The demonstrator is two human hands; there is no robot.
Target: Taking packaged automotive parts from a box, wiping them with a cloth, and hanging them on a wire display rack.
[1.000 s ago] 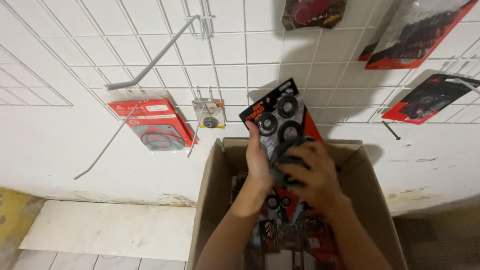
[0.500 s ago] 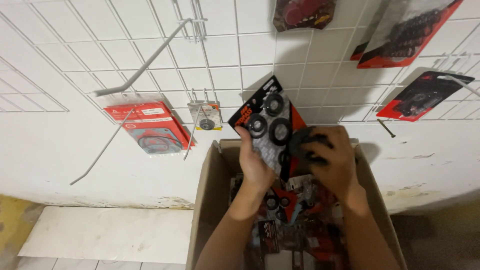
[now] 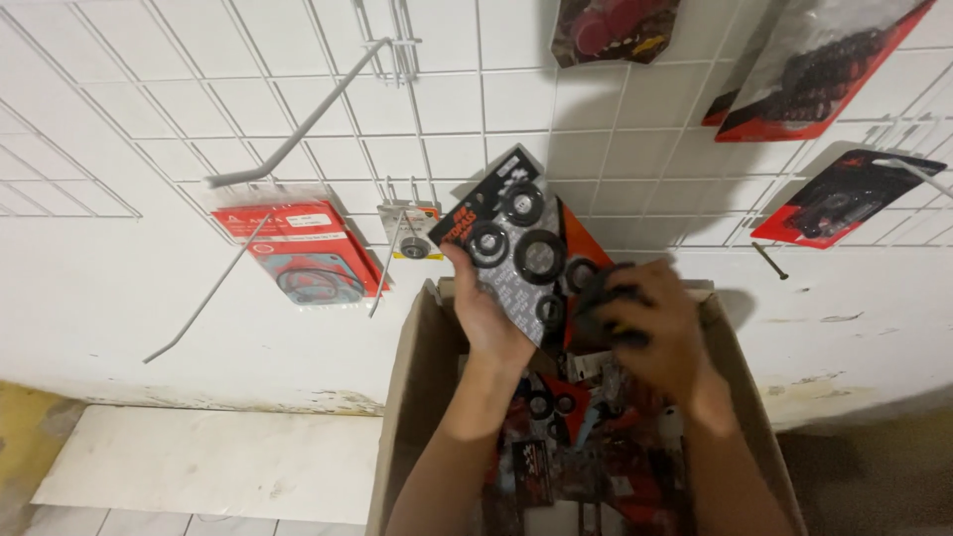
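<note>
Holding a black-and-red pack of rubber rings up against the white wire grid, the left hand pinches its lower edge; the right hand curls round more packs above the cardboard box, apparently sorting stock near the hooks.

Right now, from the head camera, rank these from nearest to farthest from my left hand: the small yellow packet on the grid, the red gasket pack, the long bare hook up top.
1. Small yellow packet, just left of the left hand.
2. Red gasket pack, farther left.
3. Long bare hook, upper left.
</note>
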